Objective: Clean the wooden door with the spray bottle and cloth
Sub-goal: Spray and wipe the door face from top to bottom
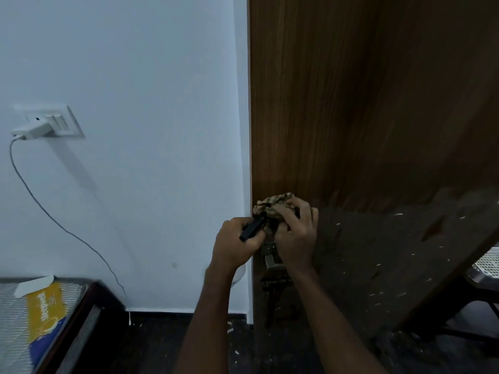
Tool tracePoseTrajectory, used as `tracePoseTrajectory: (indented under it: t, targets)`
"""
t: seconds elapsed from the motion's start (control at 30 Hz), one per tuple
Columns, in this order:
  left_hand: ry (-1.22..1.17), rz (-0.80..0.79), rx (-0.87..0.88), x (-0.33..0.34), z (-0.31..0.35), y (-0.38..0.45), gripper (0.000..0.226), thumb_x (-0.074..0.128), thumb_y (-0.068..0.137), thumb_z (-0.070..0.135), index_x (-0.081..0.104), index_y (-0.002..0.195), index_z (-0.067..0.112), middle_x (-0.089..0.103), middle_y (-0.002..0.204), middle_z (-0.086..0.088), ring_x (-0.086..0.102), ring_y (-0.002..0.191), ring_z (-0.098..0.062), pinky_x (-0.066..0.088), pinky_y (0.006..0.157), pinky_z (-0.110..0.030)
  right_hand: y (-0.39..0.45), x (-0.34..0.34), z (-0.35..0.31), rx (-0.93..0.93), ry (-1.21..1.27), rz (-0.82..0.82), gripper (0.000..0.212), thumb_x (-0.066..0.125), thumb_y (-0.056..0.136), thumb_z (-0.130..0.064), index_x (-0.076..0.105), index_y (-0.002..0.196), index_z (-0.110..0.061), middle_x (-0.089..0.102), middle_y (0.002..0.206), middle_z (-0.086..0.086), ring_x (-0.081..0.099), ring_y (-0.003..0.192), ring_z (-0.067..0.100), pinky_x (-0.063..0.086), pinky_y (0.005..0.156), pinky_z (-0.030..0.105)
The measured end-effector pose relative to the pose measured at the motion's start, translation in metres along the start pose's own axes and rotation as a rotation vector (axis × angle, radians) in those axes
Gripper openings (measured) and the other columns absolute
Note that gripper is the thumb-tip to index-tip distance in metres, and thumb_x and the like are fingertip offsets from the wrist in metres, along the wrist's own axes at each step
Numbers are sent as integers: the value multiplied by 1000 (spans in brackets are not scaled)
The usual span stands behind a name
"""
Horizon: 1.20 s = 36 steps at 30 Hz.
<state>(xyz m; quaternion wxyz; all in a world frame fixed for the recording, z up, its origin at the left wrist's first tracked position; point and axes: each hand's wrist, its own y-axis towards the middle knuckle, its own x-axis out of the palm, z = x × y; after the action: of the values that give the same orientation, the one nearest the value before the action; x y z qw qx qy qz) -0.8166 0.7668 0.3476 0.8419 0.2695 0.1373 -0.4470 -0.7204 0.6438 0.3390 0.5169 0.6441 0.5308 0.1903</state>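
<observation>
A single wide-angle view comes from the person's head, looking forward and down along both forearms. It faces the wooden door from close by, with the white wall at left (straight edges bow near the frame's borders) and the floor below.

**Hidden, cropped and unclear**

The left hand covers most of a black object; only a slanted bar shows, too little to identify. The right hand hides the lower part of the bunched cloth. Metal door hardware below the hands is dim and partly covered by the wrists. The wooden door runs past the top and right edges. A white perforated item is cropped at right. The mattress label text is blurred.
</observation>
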Motion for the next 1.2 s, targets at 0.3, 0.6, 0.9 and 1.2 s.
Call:
tracePoseTrajectory:
  t: [0.3,0.6,0.9,1.2]
  targets:
    - [47,9,-85,4,-36,-17,40,72,85,34,53,54,18,45,46,5,37,42,-14,28,49,-34,25,3,-12,53,-2,89,34,62,88,1,76,114,-17,60,125,14,51,102,28,44,82,21]
    - [-128,105,95,-4,-10,-5,39,65,93,27,55,56,27,48,48,7,42,43,-8,29,47,-27,-29,7,-16,-51,-50,-62,29,51,100,-12,79,107,-15,66,120,16,56,94,30,54,74,37]
    - [-193,68,115,-4,-2,-2,36,65,93,36,66,63,16,59,51,-2,55,42,-21,44,45,-41,-68,11,10,-26,-35,-238,28,69,91,-4,75,114,-18,61,129,9,55,104,29,55,73,41]
    - [-132,47,103,16,1,-3,33,66,96,20,61,63,13,57,53,-3,54,47,-26,39,46,-37,-30,1,21,146,-113,-60,28,57,91,-1,75,108,-13,61,120,16,57,104,31,49,86,32]
